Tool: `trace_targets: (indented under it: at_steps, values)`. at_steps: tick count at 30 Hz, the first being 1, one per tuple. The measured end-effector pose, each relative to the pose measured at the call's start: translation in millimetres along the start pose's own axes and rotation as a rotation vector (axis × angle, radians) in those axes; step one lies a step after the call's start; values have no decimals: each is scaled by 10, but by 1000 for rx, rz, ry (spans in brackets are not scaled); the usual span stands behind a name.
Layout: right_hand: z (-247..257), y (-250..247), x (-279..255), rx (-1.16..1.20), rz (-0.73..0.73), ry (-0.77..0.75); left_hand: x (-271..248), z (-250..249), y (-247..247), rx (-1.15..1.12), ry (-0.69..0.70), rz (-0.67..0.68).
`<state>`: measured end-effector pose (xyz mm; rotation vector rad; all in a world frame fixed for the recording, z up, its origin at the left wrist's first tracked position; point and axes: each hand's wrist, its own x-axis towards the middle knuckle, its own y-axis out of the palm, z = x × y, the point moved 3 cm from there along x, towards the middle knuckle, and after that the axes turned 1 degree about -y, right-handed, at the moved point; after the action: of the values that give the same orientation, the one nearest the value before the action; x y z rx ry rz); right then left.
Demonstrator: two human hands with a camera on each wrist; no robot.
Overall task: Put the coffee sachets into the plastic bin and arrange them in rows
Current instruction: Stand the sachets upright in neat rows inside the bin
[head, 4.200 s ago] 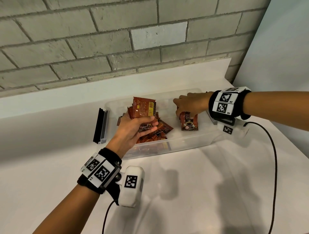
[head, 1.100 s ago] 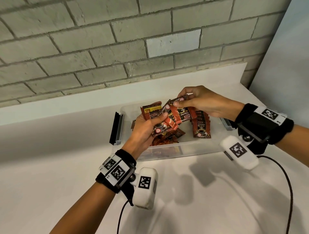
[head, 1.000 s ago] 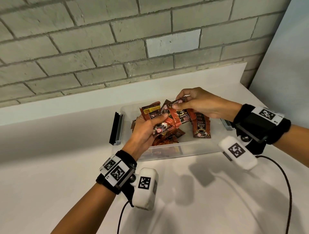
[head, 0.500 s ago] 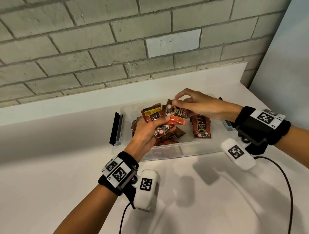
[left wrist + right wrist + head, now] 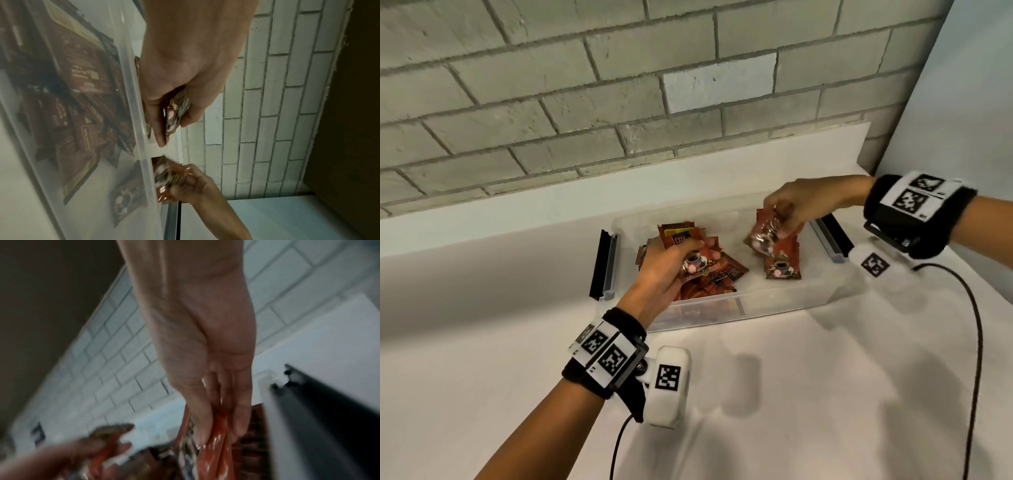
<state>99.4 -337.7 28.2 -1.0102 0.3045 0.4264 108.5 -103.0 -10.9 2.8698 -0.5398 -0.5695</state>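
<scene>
A clear plastic bin [image 5: 784,301] stands on the white counter against the wall. Red-brown coffee sachets lie in a loose heap [image 5: 722,274] in its left half, and a small neat stack [image 5: 784,265] lies in its right half. My left hand [image 5: 671,263] is over the heap and grips a bunch of sachets [image 5: 176,112]. My right hand [image 5: 794,209] pinches one sachet [image 5: 765,234] just above the neat stack; in the blurred right wrist view the sachet [image 5: 211,456] hangs from the fingers.
The bin's black latch handles stick out at its left end [image 5: 604,263] and right end [image 5: 832,240]. A brick wall with a white ledge [image 5: 517,219] runs behind. Wrist-camera cables [image 5: 972,335] trail over the white counter [image 5: 825,394] in front.
My right hand has taken one sachet from the left hand's bunch and carried it right and down over the neat stack. The left hand has sunk a little toward the heap.
</scene>
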Motion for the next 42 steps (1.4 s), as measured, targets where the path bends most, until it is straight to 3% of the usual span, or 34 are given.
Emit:
trace_targets:
  at_steps: [3, 9, 20, 24, 26, 29, 31, 33, 40, 42]
  values:
    - [-35, 103, 169, -339, 132, 26, 8, 1, -10, -19, 1, 1]
    - [-38, 289, 370, -665, 286, 92, 10, 15, -26, -50, -3, 9]
    - [-60, 297, 356, -720, 205, 105, 13, 27, -4, -110, -63, 48]
    - [35, 148, 268, -635, 116, 89, 1, 27, 15, -99, -60, 93]
    - [141, 31, 192, -551, -8, 41, 4, 37, 16, -83, -47, 86]
    - [371, -46, 29, -157, -179, -69, 1, 42, 34, -102, -34, 107]
    - [526, 65, -74, 111, -130, -105, -25, 25, 68, -81, -19, 148]
    - [580, 229, -92, 174, -89, -125, -64, 4, 108, -40, 1, 192]
    - [367, 278, -113, 671, -178, -67, -134, -101, 8, -200, -8, 210]
    - [315, 243, -164, 800, -228, -21, -122, -155, -55, -159, 79, 155]
